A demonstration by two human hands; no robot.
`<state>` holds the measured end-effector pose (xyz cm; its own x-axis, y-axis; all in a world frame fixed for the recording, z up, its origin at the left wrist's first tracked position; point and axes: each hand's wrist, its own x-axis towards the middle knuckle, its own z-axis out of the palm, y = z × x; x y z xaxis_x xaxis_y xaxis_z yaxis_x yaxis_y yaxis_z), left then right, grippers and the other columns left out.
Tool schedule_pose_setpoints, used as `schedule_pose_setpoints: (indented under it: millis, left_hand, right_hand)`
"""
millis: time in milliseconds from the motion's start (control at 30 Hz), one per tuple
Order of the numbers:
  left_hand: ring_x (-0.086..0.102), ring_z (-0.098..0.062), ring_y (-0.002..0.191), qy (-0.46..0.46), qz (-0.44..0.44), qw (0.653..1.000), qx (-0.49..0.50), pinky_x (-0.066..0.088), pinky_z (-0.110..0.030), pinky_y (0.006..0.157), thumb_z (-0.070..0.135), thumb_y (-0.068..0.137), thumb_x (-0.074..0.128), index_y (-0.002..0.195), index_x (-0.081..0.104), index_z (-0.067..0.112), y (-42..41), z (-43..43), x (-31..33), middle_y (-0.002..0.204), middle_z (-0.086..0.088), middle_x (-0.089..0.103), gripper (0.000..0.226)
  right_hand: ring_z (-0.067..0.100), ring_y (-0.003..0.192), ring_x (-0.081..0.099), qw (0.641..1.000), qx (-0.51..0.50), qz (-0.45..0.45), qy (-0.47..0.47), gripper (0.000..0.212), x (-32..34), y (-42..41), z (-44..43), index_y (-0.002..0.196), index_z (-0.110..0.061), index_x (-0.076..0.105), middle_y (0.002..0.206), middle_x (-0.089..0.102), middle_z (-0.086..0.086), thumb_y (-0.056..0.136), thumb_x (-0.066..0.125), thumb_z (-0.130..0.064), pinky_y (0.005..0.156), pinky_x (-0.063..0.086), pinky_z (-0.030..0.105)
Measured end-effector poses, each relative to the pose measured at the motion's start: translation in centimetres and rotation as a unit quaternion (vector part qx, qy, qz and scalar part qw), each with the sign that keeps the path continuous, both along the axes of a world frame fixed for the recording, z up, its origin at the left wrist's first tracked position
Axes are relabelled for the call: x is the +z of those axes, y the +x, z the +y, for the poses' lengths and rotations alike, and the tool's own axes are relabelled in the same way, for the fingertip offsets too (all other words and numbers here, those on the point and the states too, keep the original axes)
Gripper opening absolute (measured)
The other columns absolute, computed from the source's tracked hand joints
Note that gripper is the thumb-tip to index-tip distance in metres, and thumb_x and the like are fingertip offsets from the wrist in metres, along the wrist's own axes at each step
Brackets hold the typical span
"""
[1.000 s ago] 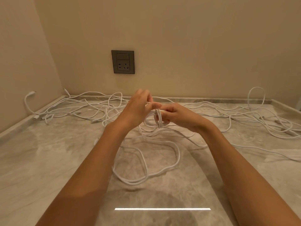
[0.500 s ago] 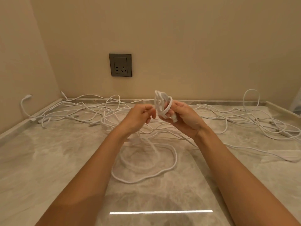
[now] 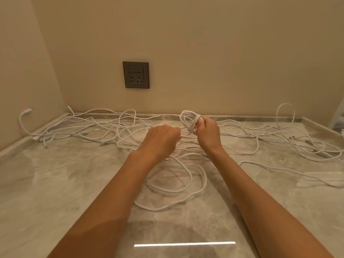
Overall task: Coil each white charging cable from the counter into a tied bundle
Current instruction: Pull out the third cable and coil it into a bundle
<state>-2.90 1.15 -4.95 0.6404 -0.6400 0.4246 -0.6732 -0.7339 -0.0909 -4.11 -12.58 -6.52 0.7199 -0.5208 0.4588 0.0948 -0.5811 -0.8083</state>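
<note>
The right hand (image 3: pixel 207 135) is raised over the middle of the counter (image 3: pixel 55 183), toward its back edge. Its fingers are curled round a small coil (image 3: pixel 189 119) of white cable, pinching several gathered turns where they cross, and the loops stand up above the knuckles. The left hand (image 3: pixel 162 139) hangs just beside it, a little lower, with its fingers curled under. Its back hides the fingertips from where I stand, so I cannot tell whether it pinches a strand or holds nothing.

Under both wrists, slack loops (image 3: pixel 176 185) lie on the counter toward the front edge. They look to me like the unwound run of the same cable. The other white cables (image 3: pixel 89 127) sprawl in a tangle along the back edge, from the left corner across to the right side.

I take this to be the winding step on one cable, with tying not yet begun and plenty of slack left. The next move calls for the left hand to draw up slack and lay another turn onto the coil while the right keeps its pinch firm. The slack crosses neighbouring strands, so it could snag and needs a gentle pull.
</note>
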Motion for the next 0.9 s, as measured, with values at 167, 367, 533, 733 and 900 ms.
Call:
schedule_pose_setpoints:
  millis: [167, 367, 533, 733, 900]
  left_hand:
    - [0.055, -0.030, 0.105, 0.025, -0.002, 0.999, -0.044, 0.036, -0.036, 0.073, 0.028, 0.099, 0.034, 0.110, 0.053, 0.013, -0.7, 0.0, 0.3, 0.116, -0.006, 0.058, 0.026]
    - [0.058, -0.027, 0.102, -0.040, -0.079, 0.995, -0.055, 0.028, -0.029, 0.067, 0.042, 0.096, 0.036, 0.105, 0.058, 0.012, -1.5, -0.4, 1.7, 0.108, -0.004, 0.062, 0.038]
    - [0.052, -0.023, 0.094, -0.140, -0.054, 0.988, -0.031, 0.030, -0.030, 0.065, 0.040, 0.096, 0.036, 0.098, 0.058, 0.010, -0.1, 1.0, 1.6, 0.101, -0.005, 0.061, 0.037]
    - [0.045, -0.017, 0.072, -0.294, 0.044, 0.955, -0.004, 0.033, -0.030, 0.061, 0.041, 0.075, 0.070, 0.075, 0.064, 0.007, 0.9, 2.1, 2.0, 0.074, -0.005, 0.061, 0.035]
    - [0.036, -0.003, 0.047, -0.374, 0.222, 0.900, -0.036, 0.031, -0.019, 0.050, 0.030, 0.071, 0.076, 0.051, 0.051, 0.021, 1.5, 2.7, 1.9, 0.051, 0.005, 0.044, 0.033]
  right_hand:
    - [0.027, 0.074, 0.045, 0.998, -0.039, 0.011, -0.040, 0.036, -0.2, 0.2, -0.4, 0.058, -0.016, 0.043, 0.077, 0.057, 0.018, 0.094, 0.038, -0.008, 0.066, 0.032, 0.038]
    - [0.035, 0.071, 0.049, 0.971, 0.024, 0.027, -0.238, 0.033, 0.2, -1.5, 0.5, 0.075, -0.013, 0.047, 0.074, 0.060, 0.013, 0.082, 0.022, -0.034, 0.071, 0.027, 0.034]
    - [0.021, 0.071, 0.044, 0.958, 0.138, 0.035, -0.251, 0.022, 0.4, -1.2, 0.0, 0.083, 0.000, 0.061, 0.071, 0.050, 0.001, 0.093, 0.043, -0.007, 0.070, 0.031, 0.035]
    - [0.011, 0.066, 0.043, 0.918, 0.357, 0.130, -0.115, 0.021, 1.2, -1.9, 0.3, 0.079, 0.006, 0.058, 0.071, 0.049, 0.007, 0.094, 0.045, -0.003, 0.067, 0.037, 0.025]
    - [0.002, 0.059, 0.042, 0.858, 0.475, 0.182, 0.065, 0.022, 2.0, -3.3, 0.8, 0.093, -0.004, 0.060, 0.065, 0.051, -0.002, 0.098, 0.039, -0.006, 0.063, 0.035, 0.016]
